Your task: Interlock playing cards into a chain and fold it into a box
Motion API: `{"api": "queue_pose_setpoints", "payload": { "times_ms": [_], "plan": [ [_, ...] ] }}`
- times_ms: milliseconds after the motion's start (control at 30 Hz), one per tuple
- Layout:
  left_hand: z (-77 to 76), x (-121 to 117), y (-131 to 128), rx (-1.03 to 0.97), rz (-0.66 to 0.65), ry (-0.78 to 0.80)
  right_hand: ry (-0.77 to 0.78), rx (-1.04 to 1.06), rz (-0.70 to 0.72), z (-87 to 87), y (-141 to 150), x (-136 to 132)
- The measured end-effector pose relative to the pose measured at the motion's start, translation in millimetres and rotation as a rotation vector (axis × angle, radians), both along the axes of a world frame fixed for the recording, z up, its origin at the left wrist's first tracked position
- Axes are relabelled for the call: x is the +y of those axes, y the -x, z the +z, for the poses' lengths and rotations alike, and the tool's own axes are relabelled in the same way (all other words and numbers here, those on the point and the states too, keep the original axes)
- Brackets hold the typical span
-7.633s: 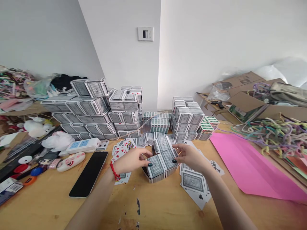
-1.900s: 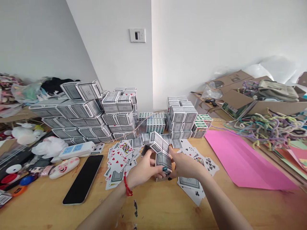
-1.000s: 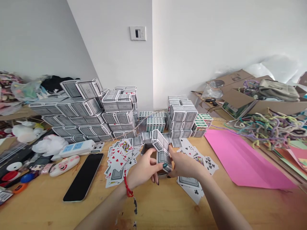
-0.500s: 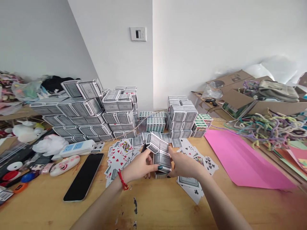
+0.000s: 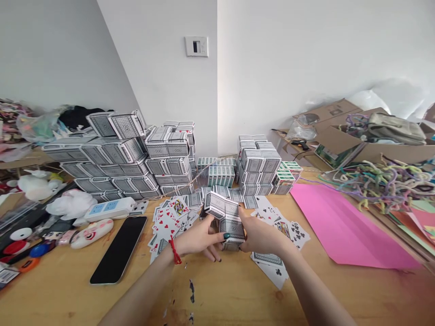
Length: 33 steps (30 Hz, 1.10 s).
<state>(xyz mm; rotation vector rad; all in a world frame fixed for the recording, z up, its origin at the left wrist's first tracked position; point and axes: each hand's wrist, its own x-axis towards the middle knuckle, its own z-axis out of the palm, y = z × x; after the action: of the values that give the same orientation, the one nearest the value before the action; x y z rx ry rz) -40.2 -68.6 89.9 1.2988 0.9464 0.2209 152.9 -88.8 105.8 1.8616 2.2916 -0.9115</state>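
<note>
Box (image 5: pixel 231 225) of playing cards, patterned backs outward, between two bare hands near the middle of the table (image 5: pixel 217 290). Left hand (image 5: pixel 203 237): thumb and fingers well apart; the thumb tip touches the near left part of the top, while the other fingers spread low beside the left wall. Whether these fingers also press on the wall cannot be told. Right hand (image 5: pixel 261 232): clamped on the right side, forefinger toward the far end, thumb at the near lower corner; its remaining fingers are hidden. A flap (image 5: pixel 216 206) stands tilted at the far left of the box. Loose cards (image 5: pixel 169 222) lie left of the left hand; a phone (image 5: pixel 118 250) lies farther left; stacked blocks (image 5: pixel 260 165) stand behind.
</note>
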Motion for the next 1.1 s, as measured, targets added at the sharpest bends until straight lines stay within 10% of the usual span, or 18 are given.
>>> {"api": "queue_pose_setpoints", "payload": {
  "times_ms": [1100],
  "plan": [
    [-12.7, 13, -1, 0.065, 0.048, -0.301, 0.025, -0.014, -0.01, 0.4, 2, 0]
  ]
}}
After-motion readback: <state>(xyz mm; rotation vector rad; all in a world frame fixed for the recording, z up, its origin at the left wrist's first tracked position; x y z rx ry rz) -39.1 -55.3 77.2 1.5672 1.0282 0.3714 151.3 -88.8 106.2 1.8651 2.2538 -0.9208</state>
